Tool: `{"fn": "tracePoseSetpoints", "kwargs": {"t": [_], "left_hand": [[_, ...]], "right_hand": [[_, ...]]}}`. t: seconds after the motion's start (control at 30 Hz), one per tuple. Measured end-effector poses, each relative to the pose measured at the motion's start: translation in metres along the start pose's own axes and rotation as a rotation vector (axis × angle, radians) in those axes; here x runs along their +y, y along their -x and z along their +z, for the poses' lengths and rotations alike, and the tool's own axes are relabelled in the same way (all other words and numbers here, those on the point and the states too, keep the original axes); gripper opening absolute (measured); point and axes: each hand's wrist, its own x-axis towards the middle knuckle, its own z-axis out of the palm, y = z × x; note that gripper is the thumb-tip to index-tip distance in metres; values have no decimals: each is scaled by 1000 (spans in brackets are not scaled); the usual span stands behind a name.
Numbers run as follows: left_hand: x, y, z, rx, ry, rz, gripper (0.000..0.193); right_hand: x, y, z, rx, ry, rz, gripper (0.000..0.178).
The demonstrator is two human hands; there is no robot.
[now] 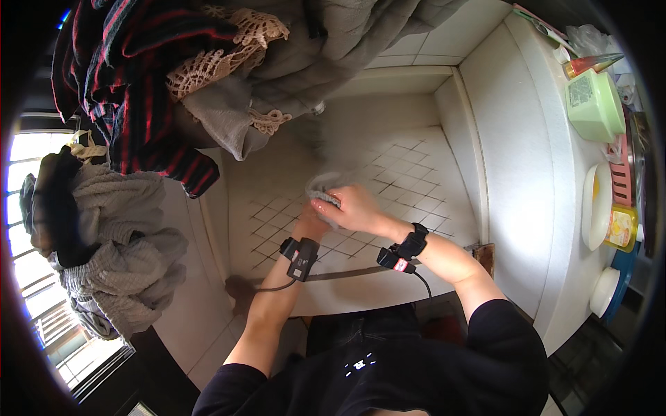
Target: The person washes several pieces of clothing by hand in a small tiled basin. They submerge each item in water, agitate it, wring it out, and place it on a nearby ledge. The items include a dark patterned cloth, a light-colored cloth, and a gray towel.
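Over the basin, a bunched grey cloth [323,183] is gripped between my two hands; a blurred grey stretch continues upward from it. My right hand [354,209] is closed around the cloth, thumb and fingers curled over it. Just below and to the left, my left hand [312,222] presses against the right one, its fingers partly hidden behind the right hand and the cloth. Under them lies the pale basin floor [409,180] with a dark diamond grid of lines.
Overhead hang a red-and-black striped garment [159,90] and grey fabric with beige lace [229,52]. More grey clothing [125,208] hangs by the window at left. On the right ledge stand a light green container [593,107], a pink basket [619,180] and a white bowl [596,208].
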Motion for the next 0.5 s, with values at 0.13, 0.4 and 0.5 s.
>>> {"fn": "tracePoseSetpoints", "kwargs": {"t": [0.13, 0.4, 0.5], "left_hand": [[17, -10, 22, 151, 583, -253, 29], [44, 0, 70, 30, -10, -59, 34], [49, 1, 65, -65, 78, -14, 34]], "right_hand": [[38, -2, 7, 129, 247, -26, 44], [180, -37, -103, 332, 505, 607, 51], [203, -30, -161, 428, 397, 632, 58]]}}
